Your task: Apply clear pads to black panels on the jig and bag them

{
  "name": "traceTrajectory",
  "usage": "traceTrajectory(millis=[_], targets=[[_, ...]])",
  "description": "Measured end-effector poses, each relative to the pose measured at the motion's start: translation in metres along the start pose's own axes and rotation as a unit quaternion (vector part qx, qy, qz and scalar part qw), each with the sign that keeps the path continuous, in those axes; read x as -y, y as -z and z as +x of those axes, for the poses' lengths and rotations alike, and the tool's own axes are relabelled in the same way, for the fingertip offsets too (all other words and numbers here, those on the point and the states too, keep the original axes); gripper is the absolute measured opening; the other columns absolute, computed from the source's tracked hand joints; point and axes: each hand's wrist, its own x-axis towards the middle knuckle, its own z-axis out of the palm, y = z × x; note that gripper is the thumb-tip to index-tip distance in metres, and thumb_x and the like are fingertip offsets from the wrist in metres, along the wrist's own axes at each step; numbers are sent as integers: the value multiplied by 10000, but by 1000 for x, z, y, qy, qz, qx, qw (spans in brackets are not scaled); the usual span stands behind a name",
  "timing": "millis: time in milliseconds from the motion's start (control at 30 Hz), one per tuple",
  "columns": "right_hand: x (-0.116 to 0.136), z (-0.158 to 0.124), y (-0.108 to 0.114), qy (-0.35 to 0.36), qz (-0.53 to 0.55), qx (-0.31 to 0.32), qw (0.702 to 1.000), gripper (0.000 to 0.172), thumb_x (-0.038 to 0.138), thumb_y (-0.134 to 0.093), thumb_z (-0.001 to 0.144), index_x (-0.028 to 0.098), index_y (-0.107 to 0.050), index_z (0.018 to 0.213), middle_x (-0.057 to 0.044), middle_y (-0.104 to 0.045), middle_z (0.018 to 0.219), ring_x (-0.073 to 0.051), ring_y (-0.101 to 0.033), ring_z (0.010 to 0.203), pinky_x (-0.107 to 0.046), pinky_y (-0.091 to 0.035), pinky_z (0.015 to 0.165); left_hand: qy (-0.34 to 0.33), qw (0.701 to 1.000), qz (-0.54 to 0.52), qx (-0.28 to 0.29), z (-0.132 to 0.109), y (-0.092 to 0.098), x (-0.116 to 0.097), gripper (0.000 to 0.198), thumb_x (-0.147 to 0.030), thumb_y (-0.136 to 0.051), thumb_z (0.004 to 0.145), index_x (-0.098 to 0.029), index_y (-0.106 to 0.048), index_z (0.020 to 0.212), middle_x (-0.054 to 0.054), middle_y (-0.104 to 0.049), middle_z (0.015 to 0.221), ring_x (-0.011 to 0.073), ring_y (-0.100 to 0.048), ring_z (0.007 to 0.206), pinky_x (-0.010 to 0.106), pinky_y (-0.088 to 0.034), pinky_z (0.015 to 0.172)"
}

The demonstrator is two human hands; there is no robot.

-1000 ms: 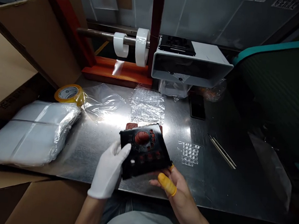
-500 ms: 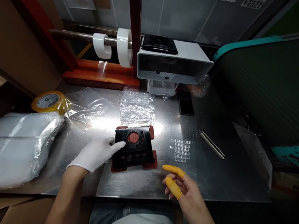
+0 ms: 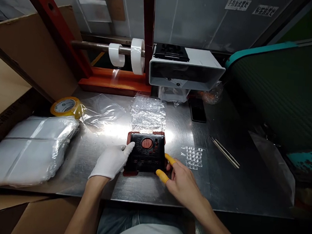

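A black plastic panel [image 3: 144, 163] with cut-outs and a round window rests on a red-brown fixture [image 3: 130, 173], whose corners stick out around it. Reddish colour shows through the window. My left hand [image 3: 110, 161], in a white glove, grips the panel's left edge, thumb on top and the other fingers mostly hidden. On the opposite edge is my right hand [image 3: 180, 179], yellow finger cots on thumb and index finger. Its index finger lies along the right side and its thumb at the lower right corner. A sheet of small clear pads [image 3: 194, 158] lies right of it.
Clear plastic sheets [image 3: 148, 112] lie behind the panel. Bagged white sheets [image 3: 30, 149] and yellow tape [image 3: 65, 106] are at left. Tape rolls [image 3: 137, 56] hang behind, beside a grey bin [image 3: 187, 76]. A phone [image 3: 198, 109] and thin sticks [image 3: 225, 152] lie at right.
My right hand has come in from the right and now touches the panel's right edge. My left hand keeps its hold. The panel looks turned slightly straighter. The camera view has shifted.
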Motion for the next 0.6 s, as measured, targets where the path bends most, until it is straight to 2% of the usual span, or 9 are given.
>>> traceTrajectory(millis=[133, 200, 300, 467, 533, 600], targets=[[-4, -2, 2, 35, 6, -4, 999, 180, 314, -477, 976, 196, -606, 1021, -42, -625, 880, -185, -584, 708, -309, -420, 599, 18, 996, -83, 1, -5, -6, 5, 685, -835, -344, 853, -212, -504, 616, -1, -616, 501, 198, -608, 428, 297, -414, 506], [-7, -5, 0, 40, -3, -14, 999, 232, 256, -423, 984, 193, -604, 1114, -48, -630, 898, -191, -604, 733, -310, -432, 615, 20, 997, -79, -4, -7, -8, 5, 680, -834, -349, 852, -213, -497, 619, -8, -613, 504, 192, -606, 426, 294, -415, 505], [-10, -6, -5, 29, -36, -18, 999, 330, 270, -414, 992, 192, -556, 1280, -55, -648, 948, -213, -632, 771, -329, -449, 640, 28, 999, -42, -20, -5, -10, 3, 678, -834, -332, 857, -220, -507, 627, -14, -605, 496, 196, -608, 451, 298, -405, 520], [-10, -3, -14, -8, -20, -55, 998, 310, 329, -417, 1000, 168, -604, 1188, -54, -658, 869, -223, -636, 756, -355, -465, 682, 47, 997, -3, -65, -3, -8, -3, 651, -821, -371, 853, -227, -483, 613, -1, -593, 503, 222, -605, 554, 307, -366, 563], [-9, -2, -16, -14, 6, -60, 998, 326, 331, -435, 992, 164, -582, 1231, -38, -653, 826, -208, -626, 735, -341, -465, 671, 53, 993, 11, -108, -12, -1, -6, 619, -782, -410, 867, -223, -477, 609, 1, -587, 524, 219, -595, 603, 307, -379, 601], [-7, -2, -16, -25, 21, -56, 998, 324, 315, -474, 967, 170, -578, 1237, -29, -651, 817, -189, -605, 703, -322, -456, 643, 31, 990, 5, -141, -27, 7, -8, 567, -707, -429, 914, -211, -527, 659, 6, -609, 609, 208, -601, 685, 307, -425, 678]])
